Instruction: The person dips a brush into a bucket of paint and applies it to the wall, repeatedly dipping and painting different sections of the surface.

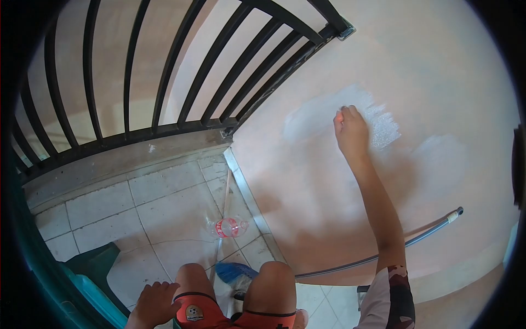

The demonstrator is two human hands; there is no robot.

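Note:
My right hand (353,134) is raised to the pale pink wall (307,181), fingers closed. A bit of something orange-red (339,117) shows at the thumb; the rest is hidden by the hand. Around the hand spreads a whitish patch (315,115), rougher and brighter along its right edge (386,129). A fainter white patch (441,159) lies farther right. Low at the left, my left hand (156,303) rests beside my left knee, at the orange shorts (200,307), with its fingers stretched out and nothing seen in it.
Black metal railing (161,93) meets the wall above a ledge. On the tiled floor (164,203) lies a clear plastic bottle (231,226) with a red label, near a blue item (233,270). A grey hose (350,265) runs along the wall. Green plastic (98,263) stands at left.

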